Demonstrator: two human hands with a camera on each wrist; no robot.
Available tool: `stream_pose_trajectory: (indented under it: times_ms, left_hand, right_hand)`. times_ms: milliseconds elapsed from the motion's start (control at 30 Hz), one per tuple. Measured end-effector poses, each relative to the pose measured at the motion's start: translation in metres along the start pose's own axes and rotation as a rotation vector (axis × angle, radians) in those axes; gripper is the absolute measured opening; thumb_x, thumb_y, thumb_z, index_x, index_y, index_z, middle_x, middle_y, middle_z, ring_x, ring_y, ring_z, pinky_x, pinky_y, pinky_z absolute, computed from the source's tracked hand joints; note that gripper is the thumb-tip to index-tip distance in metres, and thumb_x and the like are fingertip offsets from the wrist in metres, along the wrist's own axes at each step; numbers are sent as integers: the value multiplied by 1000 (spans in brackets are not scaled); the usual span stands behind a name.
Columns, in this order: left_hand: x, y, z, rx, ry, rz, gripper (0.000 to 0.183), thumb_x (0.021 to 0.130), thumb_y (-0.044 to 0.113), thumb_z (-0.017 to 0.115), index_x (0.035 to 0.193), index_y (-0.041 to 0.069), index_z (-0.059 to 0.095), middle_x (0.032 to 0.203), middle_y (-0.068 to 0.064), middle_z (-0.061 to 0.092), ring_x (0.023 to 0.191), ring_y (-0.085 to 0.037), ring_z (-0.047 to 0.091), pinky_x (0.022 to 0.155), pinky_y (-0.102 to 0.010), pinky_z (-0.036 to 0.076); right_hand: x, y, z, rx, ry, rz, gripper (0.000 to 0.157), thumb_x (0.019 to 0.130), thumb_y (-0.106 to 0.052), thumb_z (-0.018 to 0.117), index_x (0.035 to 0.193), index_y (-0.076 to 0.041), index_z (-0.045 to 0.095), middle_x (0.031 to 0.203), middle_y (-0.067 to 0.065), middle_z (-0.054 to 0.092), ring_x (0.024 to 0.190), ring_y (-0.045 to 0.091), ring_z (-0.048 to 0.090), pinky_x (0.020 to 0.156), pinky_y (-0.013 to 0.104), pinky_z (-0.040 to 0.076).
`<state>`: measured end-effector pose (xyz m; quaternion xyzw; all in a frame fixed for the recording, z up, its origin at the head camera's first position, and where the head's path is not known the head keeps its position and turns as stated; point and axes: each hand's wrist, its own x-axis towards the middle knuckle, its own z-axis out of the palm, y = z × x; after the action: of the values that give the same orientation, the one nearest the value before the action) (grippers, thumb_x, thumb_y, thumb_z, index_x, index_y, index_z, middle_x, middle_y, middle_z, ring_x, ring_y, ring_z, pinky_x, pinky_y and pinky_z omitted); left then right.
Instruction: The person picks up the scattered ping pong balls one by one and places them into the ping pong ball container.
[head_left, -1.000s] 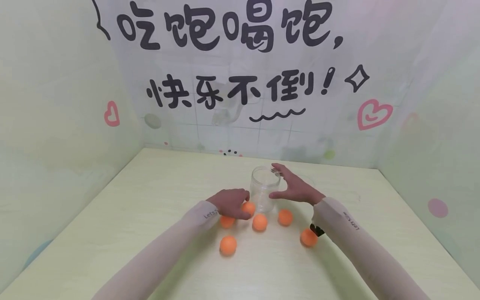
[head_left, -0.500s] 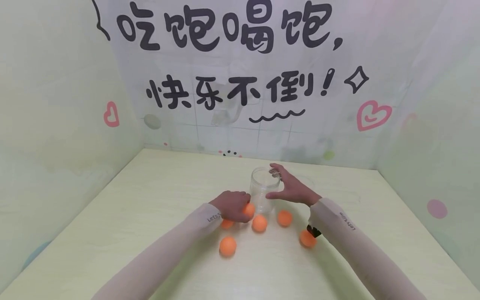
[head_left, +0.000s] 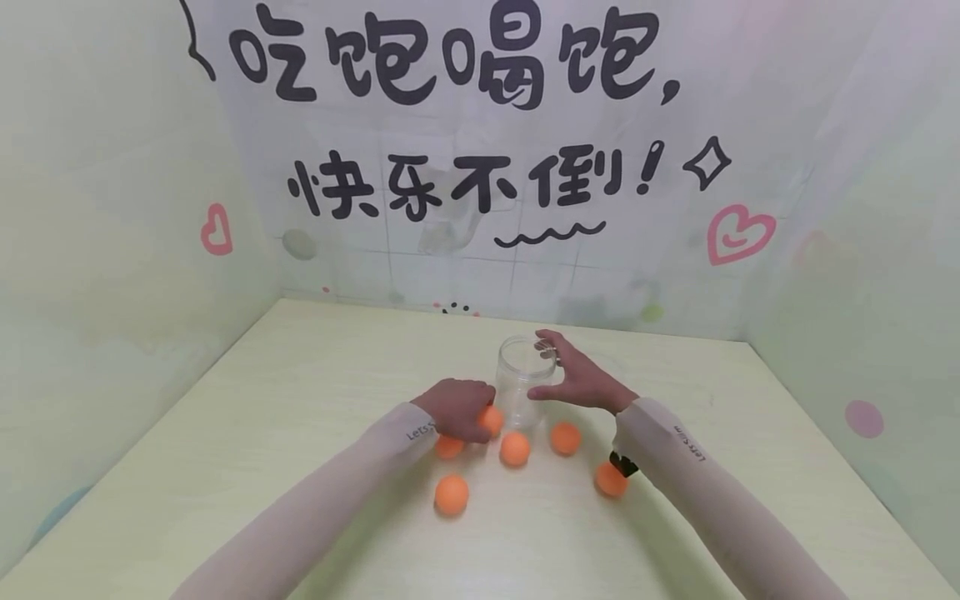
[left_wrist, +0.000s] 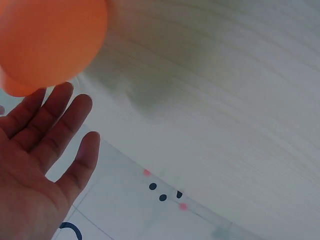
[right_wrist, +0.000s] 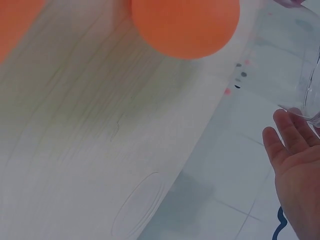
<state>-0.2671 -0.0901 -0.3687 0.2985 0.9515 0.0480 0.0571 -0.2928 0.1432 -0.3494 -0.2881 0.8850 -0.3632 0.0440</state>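
An upright clear jar (head_left: 516, 392) stands near the middle of the table, and no ball shows inside it. My right hand (head_left: 581, 379) grips its right side, thumb in front and fingers round the back. In the right wrist view the fingers of this hand (right_wrist: 300, 155) lie against the jar's wall (right_wrist: 312, 95). Left of the jar, my left hand (head_left: 457, 408) pinches an orange ping-pong ball (head_left: 492, 421) between thumb and fingers, close to the jar's base. Its other fingers (left_wrist: 60, 130) stretch loosely in the left wrist view, where a nearer ball (left_wrist: 52, 40) looms large.
More orange balls lie about: one (head_left: 450, 447) partly under the left hand, one (head_left: 514, 448) before the jar, others (head_left: 565, 437) (head_left: 452, 495) nearby, and one (head_left: 611, 479) below the dark band at the right wrist. A faint clear disc (right_wrist: 137, 205) lies on the table (head_left: 360, 350).
Both hands keep nearly the same place at the ball and the jar. The whole head view has shifted slightly.
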Motion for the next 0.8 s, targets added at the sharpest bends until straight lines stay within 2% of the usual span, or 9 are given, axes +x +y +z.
stream_pose_trajectory:
  times_ms: [333,567,800]
  left_hand:
    - [-2,-4,-9,27,11,-18,19,78,33,64,84,18,53,75,6,53,65,-14,49,63,-29,41]
    - [0,-9,-17,36,39,-21,20,77,31,64,87,17,54,76,6,53,65,-13,48,61,-29,40]
    - [1,-13,-25,6,40,-36,22,76,31,65,90,18,55,77,6,54,66,-13,49,61,-28,40]
  right_hand:
    - [4,2,2,14,3,32,87,79,-22,77,146,-9,23,144,23,40,130,38,42,103,57,35]
    - [5,3,2,45,3,34,88,77,-27,78,145,-9,24,143,22,41,130,37,42,103,56,36]
    - [6,5,4,92,2,47,86,79,-20,77,144,-2,23,144,24,39,130,37,42,105,52,36]
